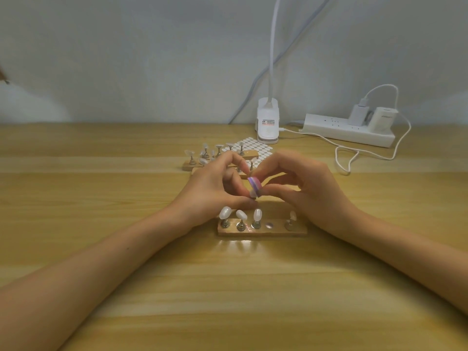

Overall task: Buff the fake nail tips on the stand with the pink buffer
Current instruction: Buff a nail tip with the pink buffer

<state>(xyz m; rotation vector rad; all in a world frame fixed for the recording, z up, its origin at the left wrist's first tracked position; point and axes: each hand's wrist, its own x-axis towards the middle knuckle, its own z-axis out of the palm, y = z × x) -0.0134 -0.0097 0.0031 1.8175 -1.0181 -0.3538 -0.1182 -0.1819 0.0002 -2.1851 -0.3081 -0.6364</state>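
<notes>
Head view: over the middle of the table (228, 287), the right hand (311, 183) pinches the pink buffer (254, 184) against a nail tip (253, 194) pinched by the left hand (210, 188). Just nearer, the wooden stand (278, 230) holds three tips left, one right.

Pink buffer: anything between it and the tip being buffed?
Nothing visible. The right hand pinches the pink buffer right against the nail tip that the left hand holds, beyond the near stand.
</notes>
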